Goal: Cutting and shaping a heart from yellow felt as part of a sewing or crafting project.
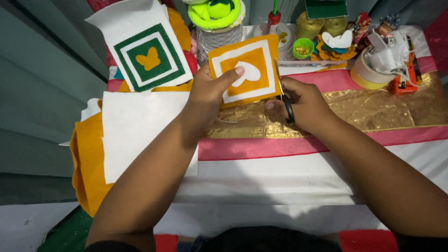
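Now L hand (208,91) holds orange felt square (244,70), R hand (303,103) w/ scissors (283,95).

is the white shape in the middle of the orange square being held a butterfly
No, the orange felt square in the left hand bears a white heart; the butterfly sits on the green and white square nearby.

Felt square (244,70) between hands; scissors (284,100) at its right; tape roll (368,73) far right.
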